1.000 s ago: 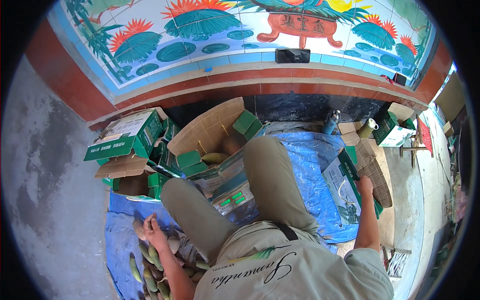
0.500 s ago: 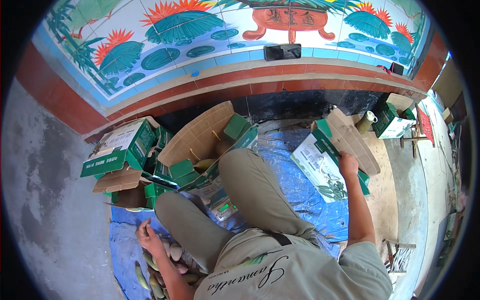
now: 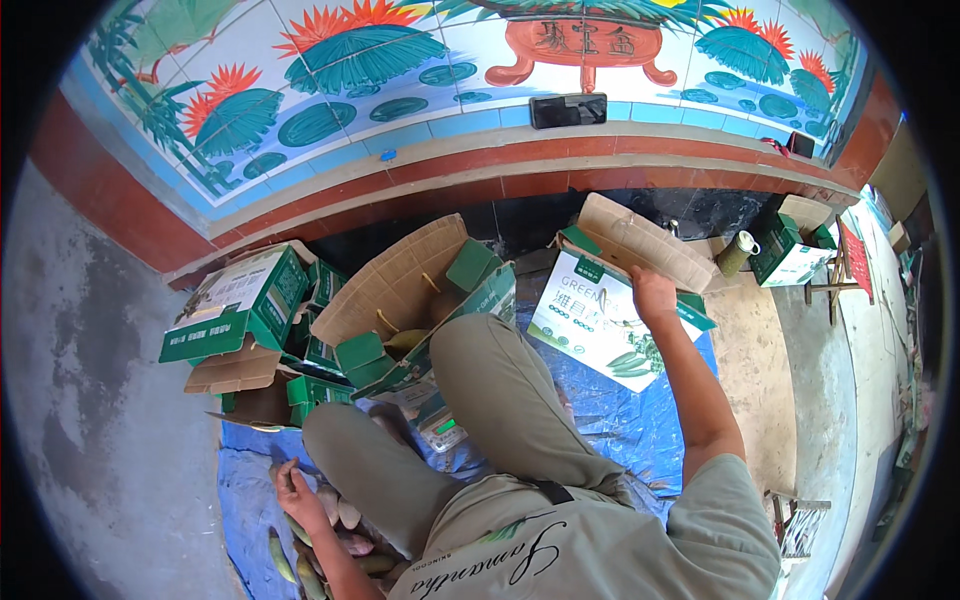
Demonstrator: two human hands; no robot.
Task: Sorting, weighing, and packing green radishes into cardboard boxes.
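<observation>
My right hand (image 3: pixel 654 292) grips the top edge of an open white-and-green cardboard box (image 3: pixel 600 325), its brown flap standing up behind the fingers. The box is tilted, with its printed side turned toward me. Low on the left, my left hand (image 3: pixel 296 487) has its fingers curled; something brownish shows at them, too small to name. Beside that hand, long green and pinkish-brown vegetables (image 3: pixel 283 558) lie in a pile, partly hidden by my forearm. Another open box (image 3: pixel 390 280) stands before my knees, with some produce inside.
A scale with a lit green display (image 3: pixel 444 428) sits between my legs. Stacked cartons (image 3: pixel 240 300) stand at left on a blue tarp (image 3: pixel 640 430). A green flask (image 3: pixel 738 253), another carton (image 3: pixel 795 250) and a stool (image 3: pixel 850 262) are at right. A phone (image 3: pixel 568 110) rests on the wall ledge.
My right hand has moved the box to the left and toward the wall, and its printed side has turned more into view. My left hand has barely moved, slightly lower.
</observation>
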